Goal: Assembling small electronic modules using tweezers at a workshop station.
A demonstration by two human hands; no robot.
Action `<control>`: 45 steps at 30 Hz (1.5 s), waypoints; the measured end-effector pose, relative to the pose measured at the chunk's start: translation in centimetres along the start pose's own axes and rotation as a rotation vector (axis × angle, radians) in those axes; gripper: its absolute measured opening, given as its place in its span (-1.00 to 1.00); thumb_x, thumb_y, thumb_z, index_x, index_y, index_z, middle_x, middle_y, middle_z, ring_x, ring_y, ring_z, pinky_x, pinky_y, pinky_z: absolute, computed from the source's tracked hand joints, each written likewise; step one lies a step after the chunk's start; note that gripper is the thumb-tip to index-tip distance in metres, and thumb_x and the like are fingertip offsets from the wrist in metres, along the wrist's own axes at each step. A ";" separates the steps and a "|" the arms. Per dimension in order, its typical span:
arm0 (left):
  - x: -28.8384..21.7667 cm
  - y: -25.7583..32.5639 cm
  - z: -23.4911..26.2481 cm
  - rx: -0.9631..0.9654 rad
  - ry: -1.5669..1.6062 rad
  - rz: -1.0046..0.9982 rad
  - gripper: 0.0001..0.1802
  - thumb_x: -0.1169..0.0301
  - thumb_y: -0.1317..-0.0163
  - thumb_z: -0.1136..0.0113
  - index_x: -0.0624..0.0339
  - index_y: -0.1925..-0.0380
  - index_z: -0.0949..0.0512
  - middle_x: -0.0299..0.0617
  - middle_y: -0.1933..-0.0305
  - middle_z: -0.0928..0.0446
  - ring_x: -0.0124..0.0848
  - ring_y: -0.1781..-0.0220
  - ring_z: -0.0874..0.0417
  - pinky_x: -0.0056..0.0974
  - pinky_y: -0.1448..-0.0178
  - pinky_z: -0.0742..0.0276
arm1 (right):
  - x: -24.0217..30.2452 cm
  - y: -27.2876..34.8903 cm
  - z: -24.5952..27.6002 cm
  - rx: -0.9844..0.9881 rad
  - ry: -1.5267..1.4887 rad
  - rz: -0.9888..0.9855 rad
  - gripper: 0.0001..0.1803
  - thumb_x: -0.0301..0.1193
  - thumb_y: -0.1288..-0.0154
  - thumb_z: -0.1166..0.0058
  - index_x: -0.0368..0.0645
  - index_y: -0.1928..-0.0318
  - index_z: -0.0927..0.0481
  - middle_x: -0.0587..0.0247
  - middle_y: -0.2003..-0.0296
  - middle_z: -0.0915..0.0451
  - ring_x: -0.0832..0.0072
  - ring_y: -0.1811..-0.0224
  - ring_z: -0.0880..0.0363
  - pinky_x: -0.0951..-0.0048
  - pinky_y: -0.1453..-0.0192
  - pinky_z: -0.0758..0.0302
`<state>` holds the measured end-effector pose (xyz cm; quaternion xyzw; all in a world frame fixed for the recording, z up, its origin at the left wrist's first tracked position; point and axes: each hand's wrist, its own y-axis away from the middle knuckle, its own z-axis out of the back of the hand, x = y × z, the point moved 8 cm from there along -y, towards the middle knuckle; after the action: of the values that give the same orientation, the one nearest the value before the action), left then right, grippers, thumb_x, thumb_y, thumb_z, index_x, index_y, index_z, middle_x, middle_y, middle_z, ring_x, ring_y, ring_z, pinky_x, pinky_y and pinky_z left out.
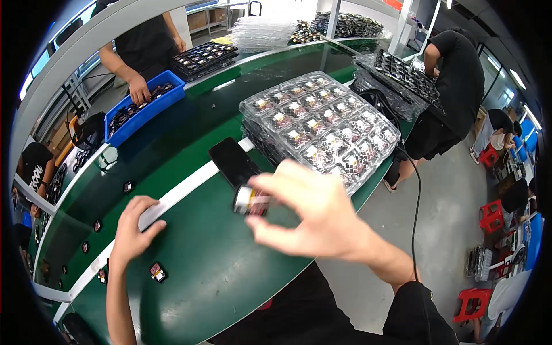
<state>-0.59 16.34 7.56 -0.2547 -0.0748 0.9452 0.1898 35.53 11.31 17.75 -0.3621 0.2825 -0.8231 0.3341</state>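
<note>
My right hand (313, 213) hovers over the green conveyor belt (218, 259) and pinches a small rectangular part (251, 200) with a red and white face. It sits just in front of a stack of clear plastic trays (322, 129) filled with several similar small parts. My left hand (136, 226) rests on the belt's white stripe (190, 184) with fingers curled and nothing in it. A small part (157, 272) lies on the belt just below that hand. A black phone (234, 162) lies flat on the belt beside the tray stack.
Several small parts (128, 186) ride along the belt's left side. Across the belt a person's hand (140, 91) reaches into a blue bin (145, 106); black trays (204, 56) sit behind. Another person (454, 86) stands right by more trays (402, 75). Red stools (474, 302) stand on the floor.
</note>
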 end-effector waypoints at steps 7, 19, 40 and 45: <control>13.8 -4.1 0.0 -0.166 -0.327 0.322 -0.48 0.18 -0.61 -0.31 0.23 -0.42 -0.62 0.05 -0.50 -0.61 0.07 -0.53 -0.60 0.05 -0.59 -0.53 | -16.0 -3.3 9.6 0.008 0.531 -0.425 -0.46 -0.03 -0.24 -0.50 -0.25 0.01 -0.88 0.03 0.29 -0.76 0.10 0.22 -0.81 0.13 0.01 -0.71; 3.9 -2.6 -1.5 -0.129 -0.053 0.099 -0.50 0.46 -0.47 -0.44 0.30 -0.37 -0.63 0.05 -0.21 -0.67 -0.01 -0.24 -0.70 -0.04 -0.38 -0.64 | -13.5 -0.4 9.0 -0.022 -0.125 -0.521 -0.73 -0.48 -0.60 -0.36 -0.40 -0.16 -0.81 0.33 0.27 -0.77 0.74 0.28 -0.55 0.53 0.16 -0.50; -8.5 3.9 -8.9 0.040 0.173 -0.158 -0.38 0.28 -0.22 -0.71 0.12 -0.28 -0.72 -0.17 -0.21 -0.64 -0.11 -0.15 -0.62 -0.02 -0.29 -0.50 | -4.7 8.0 -13.8 0.360 -0.569 -0.571 -0.83 -0.58 -0.45 -0.49 -0.28 0.00 -0.93 0.35 0.46 -0.69 0.76 0.51 -0.46 0.54 0.44 -0.28; -8.4 4.0 -9.4 0.120 0.309 -0.121 -0.37 0.31 -0.23 -0.71 0.13 -0.31 -0.73 -0.25 -0.01 -0.74 -0.26 0.01 -0.70 -0.19 -0.12 -0.34 | -5.0 8.3 -13.4 0.307 -0.522 -0.488 -0.83 -0.65 -0.37 -0.48 -0.32 0.06 -0.93 0.38 0.53 -0.62 0.79 0.58 -0.34 0.54 0.50 -0.16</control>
<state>9.62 9.80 2.39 -0.3803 -0.0036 0.8844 0.2704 30.40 12.94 2.11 -0.5618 -0.0329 -0.7913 0.2392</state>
